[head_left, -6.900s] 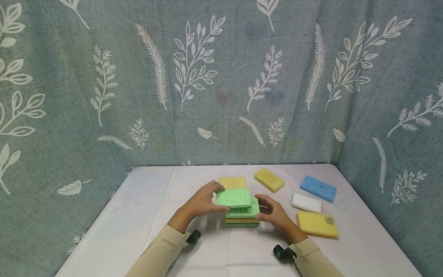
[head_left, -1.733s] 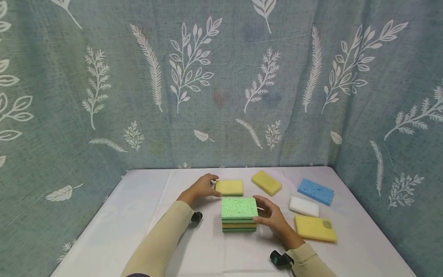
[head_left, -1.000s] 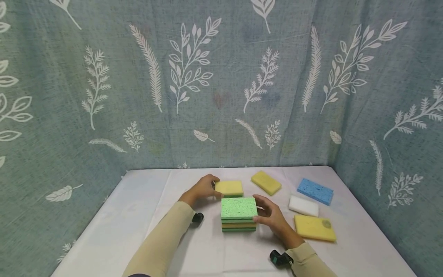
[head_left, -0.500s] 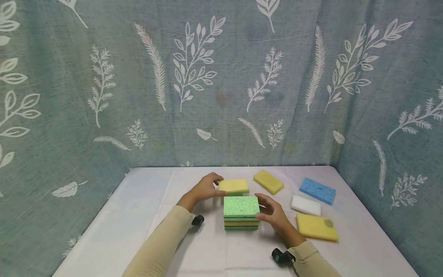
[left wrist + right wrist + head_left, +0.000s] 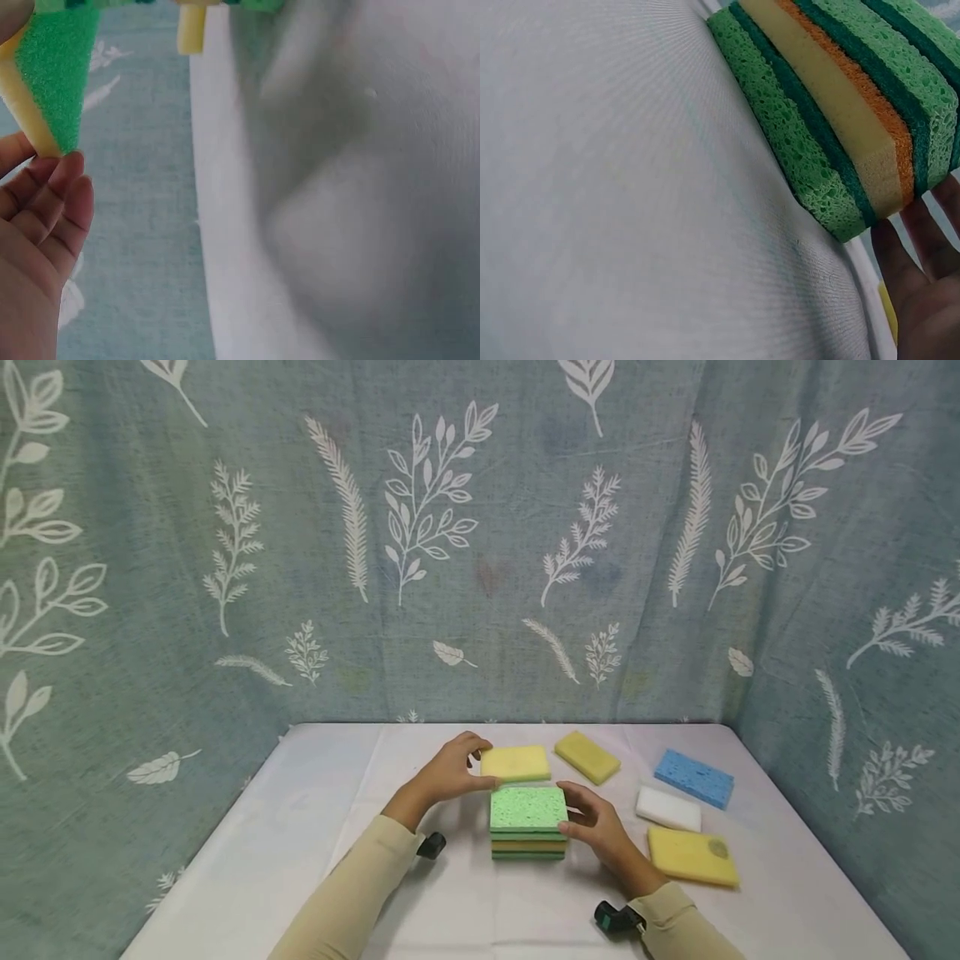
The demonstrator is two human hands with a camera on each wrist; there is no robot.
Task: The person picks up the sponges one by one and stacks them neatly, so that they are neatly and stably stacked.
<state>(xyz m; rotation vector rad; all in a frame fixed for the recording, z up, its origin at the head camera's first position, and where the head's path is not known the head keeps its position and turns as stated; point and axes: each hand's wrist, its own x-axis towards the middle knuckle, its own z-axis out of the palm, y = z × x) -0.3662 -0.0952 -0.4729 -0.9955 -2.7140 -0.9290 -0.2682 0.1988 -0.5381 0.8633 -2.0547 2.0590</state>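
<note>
My left hand (image 5: 450,770) pinches a yellow scouring sponge (image 5: 516,763) by its left end, just behind the stack. In the left wrist view its green scouring side (image 5: 56,75) shows, with fingertips at one corner. A neat stack of sponges (image 5: 528,810) stands mid-table, a porous light-green one on top. Seen from the right wrist, the stack (image 5: 855,112) has green layers with dark-green pads around a yellow sponge with an orange pad. My right hand (image 5: 603,835) holds the stack's right end, thumb at the front corner, index finger at the back.
Another yellow sponge (image 5: 587,757) lies behind to the right. Farther right are a blue sponge (image 5: 693,778), a white sponge (image 5: 668,808) and a larger yellow sponge (image 5: 692,857) with a dark spot. A patterned curtain (image 5: 480,568) stands behind the white-covered table (image 5: 337,818).
Earlier, my left hand held a light-green sponge over the stack; it now tops the stack. The left hand then took the yellow sponge, raised it and shifted it right. The right hand stayed.
</note>
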